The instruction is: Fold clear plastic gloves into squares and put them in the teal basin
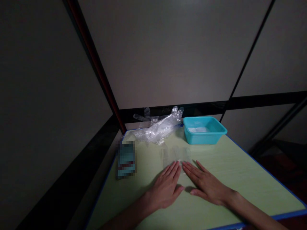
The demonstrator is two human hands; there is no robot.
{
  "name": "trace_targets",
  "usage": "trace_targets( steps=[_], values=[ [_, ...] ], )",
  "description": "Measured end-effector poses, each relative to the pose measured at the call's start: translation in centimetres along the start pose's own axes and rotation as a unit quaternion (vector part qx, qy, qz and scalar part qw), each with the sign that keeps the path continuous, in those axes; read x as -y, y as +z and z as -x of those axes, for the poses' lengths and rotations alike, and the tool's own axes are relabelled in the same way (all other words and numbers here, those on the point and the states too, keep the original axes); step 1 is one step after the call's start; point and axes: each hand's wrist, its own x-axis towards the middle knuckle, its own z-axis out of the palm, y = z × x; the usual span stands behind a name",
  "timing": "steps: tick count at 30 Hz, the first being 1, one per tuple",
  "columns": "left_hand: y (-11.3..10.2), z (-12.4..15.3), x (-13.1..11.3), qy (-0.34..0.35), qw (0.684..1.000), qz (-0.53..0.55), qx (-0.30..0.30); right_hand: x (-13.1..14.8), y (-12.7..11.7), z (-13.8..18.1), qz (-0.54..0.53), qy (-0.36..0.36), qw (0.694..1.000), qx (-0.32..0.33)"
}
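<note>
A thin clear plastic sheet, perhaps a folded disposable glove, lies flat on the light green tabletop. My left hand rests palm down with its fingers stretched over the near left part of the plastic. Opposite it, my right hand lies flat too, fingertips on the near right part and thumb held apart. The two sets of fingertips almost meet. Behind them is a crumpled heap of clear plastic gloves, some glove fingers sticking up against the wall.
A turquoise plastic basin stands at the back right with something whitish inside. Near the left edge lies a pixelated, blurred-out object. Blue edging borders the table. Grey wall panels rise behind and to the left.
</note>
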Motion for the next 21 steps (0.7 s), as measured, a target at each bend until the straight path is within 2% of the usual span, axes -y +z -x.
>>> trace_targets(
  steps=[13,17,21],
  values=[
    [0.36,0.24,0.23,0.0,0.982,-0.187,0.035,-0.97,0.34,0.71,0.023,-0.001,1.0,-0.015],
    [0.47,0.32,0.22,0.003,0.979,-0.203,0.029,-0.63,0.04,0.74,0.014,0.012,1.0,-0.009],
    [0.38,0.38,0.07,-0.006,0.979,-0.203,0.025,-0.58,-0.23,0.69,-0.008,0.034,0.999,-0.034]
  ],
)
